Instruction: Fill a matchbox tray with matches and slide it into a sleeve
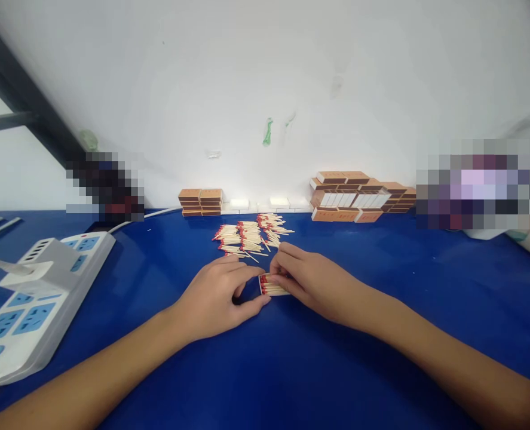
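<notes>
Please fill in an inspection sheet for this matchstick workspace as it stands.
Surface: blue table, smooth.
Job's things: open match tray with red-tipped matches, between both hands; loose matches pile behind it.
Clutter: small matchbox stack and larger matchbox stack by the wall; white inner trays between them.
Grips: left hand touches the tray's left end; right hand covers its right end.
Cables: white power strip at left, its cord running to the wall.
Surroundings: white wall; blurred patches either side.

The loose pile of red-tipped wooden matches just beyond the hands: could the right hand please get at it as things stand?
Probably yes: the right hand rests on the open tray of matches, and the pile of red-tipped wooden matches lies just beyond with nothing between.
</notes>
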Demonstrator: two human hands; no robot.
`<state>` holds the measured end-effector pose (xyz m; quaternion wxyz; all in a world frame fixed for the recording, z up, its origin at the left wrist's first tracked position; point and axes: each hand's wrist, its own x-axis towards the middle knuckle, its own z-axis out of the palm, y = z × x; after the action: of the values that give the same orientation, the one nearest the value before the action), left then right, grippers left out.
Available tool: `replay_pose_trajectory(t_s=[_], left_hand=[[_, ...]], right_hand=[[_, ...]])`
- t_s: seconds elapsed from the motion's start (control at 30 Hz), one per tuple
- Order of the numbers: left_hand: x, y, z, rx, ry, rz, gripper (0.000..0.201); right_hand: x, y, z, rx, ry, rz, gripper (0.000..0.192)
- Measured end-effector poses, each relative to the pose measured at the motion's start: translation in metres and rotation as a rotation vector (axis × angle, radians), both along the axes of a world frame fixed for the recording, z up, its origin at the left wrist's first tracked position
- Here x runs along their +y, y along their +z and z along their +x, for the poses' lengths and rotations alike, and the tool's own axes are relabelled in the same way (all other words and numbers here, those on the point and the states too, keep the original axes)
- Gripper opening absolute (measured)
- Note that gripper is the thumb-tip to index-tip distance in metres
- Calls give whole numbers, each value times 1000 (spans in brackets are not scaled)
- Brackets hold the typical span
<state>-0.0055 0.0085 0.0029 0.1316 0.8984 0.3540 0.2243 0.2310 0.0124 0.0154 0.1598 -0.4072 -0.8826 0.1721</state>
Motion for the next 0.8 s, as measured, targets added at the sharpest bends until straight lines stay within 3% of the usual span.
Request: replay_pose_trajectory(t_s=[0.23,0.6,0.8], left_hand=[[0,1,0,2,-7,-8,19],[1,-1,-1,-9,-6,1,23],[0,-2,-1,-48,14,8,26]], right_hand=[[-2,-2,-1,33,8,18,4],[0,2,3,-52,33,3,13],[6,9,11,54,-34,70,12]])
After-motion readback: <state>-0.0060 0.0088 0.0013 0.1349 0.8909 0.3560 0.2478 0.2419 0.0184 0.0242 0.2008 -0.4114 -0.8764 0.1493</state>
